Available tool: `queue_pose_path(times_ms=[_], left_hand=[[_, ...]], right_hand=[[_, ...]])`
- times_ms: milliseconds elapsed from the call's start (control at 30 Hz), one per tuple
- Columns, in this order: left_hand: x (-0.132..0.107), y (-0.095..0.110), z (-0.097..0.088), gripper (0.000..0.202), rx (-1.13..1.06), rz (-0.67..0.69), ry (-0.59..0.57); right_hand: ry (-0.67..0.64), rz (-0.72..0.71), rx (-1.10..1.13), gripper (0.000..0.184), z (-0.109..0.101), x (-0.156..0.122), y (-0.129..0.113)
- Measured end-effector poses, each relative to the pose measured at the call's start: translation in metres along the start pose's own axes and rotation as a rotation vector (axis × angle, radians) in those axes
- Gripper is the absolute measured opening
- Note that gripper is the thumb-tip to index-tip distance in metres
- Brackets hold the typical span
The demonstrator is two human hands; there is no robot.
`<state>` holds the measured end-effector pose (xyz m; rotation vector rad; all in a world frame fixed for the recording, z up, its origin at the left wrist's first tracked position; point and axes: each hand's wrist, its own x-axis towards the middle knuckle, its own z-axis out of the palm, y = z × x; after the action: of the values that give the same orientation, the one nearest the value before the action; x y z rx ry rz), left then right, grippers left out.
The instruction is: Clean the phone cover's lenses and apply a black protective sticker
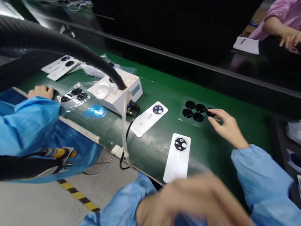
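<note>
My right hand (pixel 225 126) reaches over the green conveyor belt (pixel 168 90) to a clear sheet of several black round camera rings (pixel 194 111). Its thumb and fingers pinch the black ring (pixel 210 112) at the sheet's right end. My left hand (pixel 197 208) is low and close to the camera, smeared by motion, so its fingers are unreadable. Just beyond it a white phone back cover (pixel 178 157) with a round black camera part lies on the belt's near edge. A second white cover (pixel 150 118) lies tilted further left.
A white box device (pixel 121 89) with cables stands on the belt, a thick black hose (pixel 53 43) arching over it. A co-worker's blue-sleeved hand (pixel 40 91) rests at left by bagged rings (pixel 74 95). Another person in pink (pixel 292 23) sits across at the far right.
</note>
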<state>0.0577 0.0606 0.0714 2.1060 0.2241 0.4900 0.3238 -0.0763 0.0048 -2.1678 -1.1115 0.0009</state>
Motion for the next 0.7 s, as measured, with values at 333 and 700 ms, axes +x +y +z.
queue_pose_path(times_ms=[333, 700], left_hand=[[0.164, -0.085, 0.114, 0.035, 0.473, -0.076, -0.219], [0.194, -0.093, 0.127, 0.031, 0.712, -0.164, -0.390]], right_hand=[[-0.122, 0.038, -0.097, 0.082, 0.031, -0.027, 0.055], [-0.157, 0.074, -0.091, 0.079, 0.034, -0.028, 0.056]])
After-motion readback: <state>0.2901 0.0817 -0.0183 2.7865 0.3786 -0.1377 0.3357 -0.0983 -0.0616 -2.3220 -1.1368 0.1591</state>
